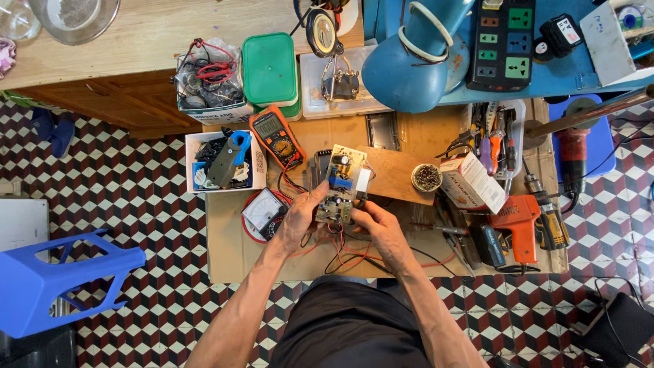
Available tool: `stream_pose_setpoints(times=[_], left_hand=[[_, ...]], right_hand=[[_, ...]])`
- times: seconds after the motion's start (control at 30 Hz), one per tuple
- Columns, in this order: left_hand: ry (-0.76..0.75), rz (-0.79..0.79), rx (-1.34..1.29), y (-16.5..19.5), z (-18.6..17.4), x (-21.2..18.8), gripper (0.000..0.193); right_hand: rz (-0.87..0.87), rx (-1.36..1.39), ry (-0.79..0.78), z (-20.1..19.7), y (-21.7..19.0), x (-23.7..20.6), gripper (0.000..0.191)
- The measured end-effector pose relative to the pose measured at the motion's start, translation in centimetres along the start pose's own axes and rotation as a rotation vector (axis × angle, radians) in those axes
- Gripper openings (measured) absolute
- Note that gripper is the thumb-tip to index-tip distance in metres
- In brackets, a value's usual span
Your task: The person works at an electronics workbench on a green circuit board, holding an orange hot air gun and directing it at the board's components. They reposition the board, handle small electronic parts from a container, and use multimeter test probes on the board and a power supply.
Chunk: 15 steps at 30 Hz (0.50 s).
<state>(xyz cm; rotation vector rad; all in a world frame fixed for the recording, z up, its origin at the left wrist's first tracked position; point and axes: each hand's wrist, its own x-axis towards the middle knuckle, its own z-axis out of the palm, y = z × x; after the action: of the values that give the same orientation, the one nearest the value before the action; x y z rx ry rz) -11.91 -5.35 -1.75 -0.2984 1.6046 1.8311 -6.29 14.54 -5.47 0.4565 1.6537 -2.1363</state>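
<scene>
Over a cardboard-covered low bench (231, 252) on checkered tile, I see both hands holding a small green populated circuit board (340, 185), just right of the orange multimeter (275, 135). Left hand (300, 221) pinches its left edge, right hand (378, 228) its lower corner. It looks light, rigid and fragile; I'd hold it by the edges.

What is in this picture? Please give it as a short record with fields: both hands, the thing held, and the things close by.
left hand: grips the left edge of the circuit board
right hand: holds the board's lower right edge
circuit board: bare, components facing up, held above the cardboard sheet
wires: red and black leads hang below the board
left of hands: round analog meter; orange multimeter
right of hands: orange soldering gun; small round tin
behind: blue desk lamp
</scene>
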Motion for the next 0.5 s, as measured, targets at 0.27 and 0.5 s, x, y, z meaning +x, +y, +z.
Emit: stream_pose_setpoints(times=[0.27,0.5], left_hand=[[0.067,0.016,0.034,-2.9,-0.5,0.1,0.057],[0.133,0.306,0.485,-4.7,2.0,2.9,0.06]], right_hand=[[-0.017,-0.207,0.281,0.2,0.1,-2.9,0.029],[-0.044,-0.091,0.537,-2.0,1.1,-2.5,0.029]])
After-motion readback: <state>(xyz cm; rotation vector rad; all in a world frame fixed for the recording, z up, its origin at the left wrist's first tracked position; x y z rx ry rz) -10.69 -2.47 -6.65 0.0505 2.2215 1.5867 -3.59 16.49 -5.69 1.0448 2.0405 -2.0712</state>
